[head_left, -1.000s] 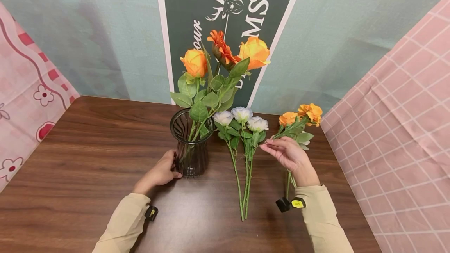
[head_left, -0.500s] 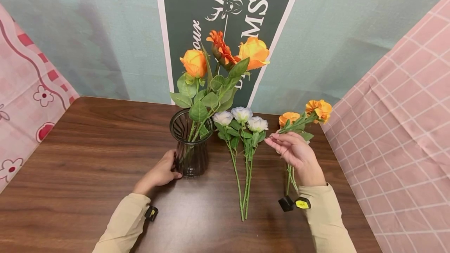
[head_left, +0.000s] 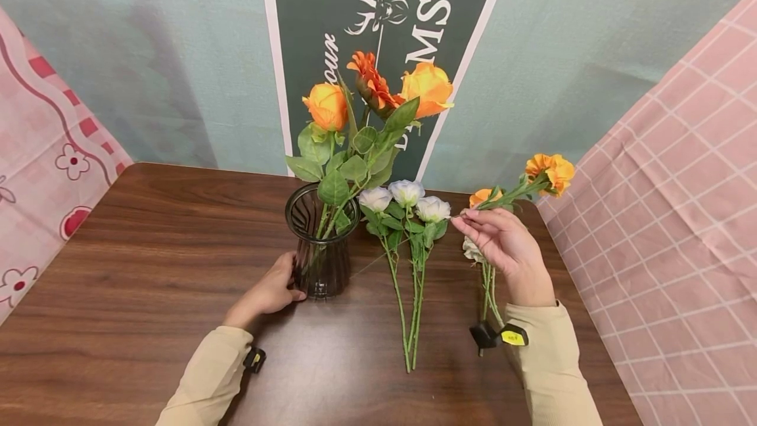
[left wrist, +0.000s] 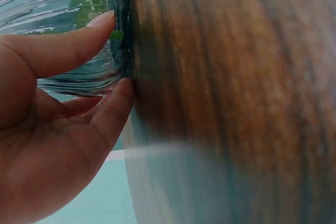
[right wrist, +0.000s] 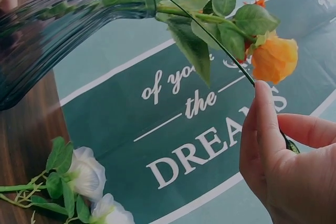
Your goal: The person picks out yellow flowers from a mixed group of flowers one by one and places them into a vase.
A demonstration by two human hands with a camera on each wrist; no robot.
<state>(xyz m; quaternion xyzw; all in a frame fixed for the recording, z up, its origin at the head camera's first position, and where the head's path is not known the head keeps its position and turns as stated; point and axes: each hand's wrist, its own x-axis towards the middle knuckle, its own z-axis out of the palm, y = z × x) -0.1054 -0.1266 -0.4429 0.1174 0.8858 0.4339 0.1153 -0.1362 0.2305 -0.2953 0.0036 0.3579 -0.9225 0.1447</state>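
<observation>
A dark ribbed glass vase point(head_left: 322, 271) stands on the table, holding two orange roses point(head_left: 427, 89) and a darker orange flower point(head_left: 374, 81) on leafy stems. Low on its left side my left hand point(head_left: 266, 291) grips it; the left wrist view shows the thumb point(left wrist: 79, 45) against the glass near the base. My right hand point(head_left: 511, 255) pinches the thin stem point(right wrist: 210, 35) of an orange ruffled flower point(head_left: 551, 173), whose bloom leans to the upper right. In the right wrist view the stem's far end crosses in front of the vase rim.
Several white flowers point(head_left: 407, 194) on green stems lie between the vase and my right hand. Under that hand are another orange flower point(head_left: 485, 197) and a whitish bloom point(head_left: 473, 250), partly hidden. A printed cloth point(head_left: 485, 18) hangs behind the table point(head_left: 148, 268).
My right hand has lifted the orange flower up and to the right, away from the other flowers lying there, uncovering the whitish bloom. My left hand and the vase have stayed put.
</observation>
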